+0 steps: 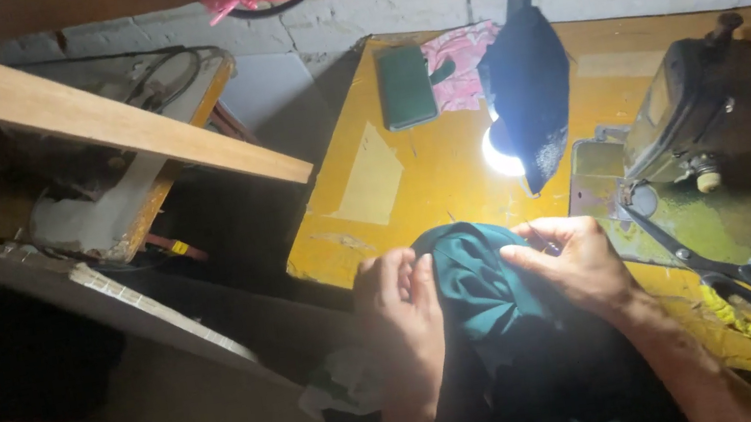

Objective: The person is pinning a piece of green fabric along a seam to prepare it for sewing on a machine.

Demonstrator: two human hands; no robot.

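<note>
We're mid-handwork: left hand [401, 298] and right hand [574, 263] fingers pinched on bunched dark-green woven cloth [478, 283] at yellow worktop [410, 176] edge (black scissors [725, 276] nearby). Next move needs steady grip.

One phone [405, 85]; one scissors [724, 273]; two hands [402, 308]

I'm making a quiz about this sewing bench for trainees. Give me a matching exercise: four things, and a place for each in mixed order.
Things:
1. scissors
2. phone
3. dark green fabric
4. lit bulb

Places:
A. between both hands
B. under the dark lamp shade
C. far end of the yellow table, beside pink cloth
D. by the sewing machine base

Pairs: 1-D, 2-C, 3-A, 4-B
</note>
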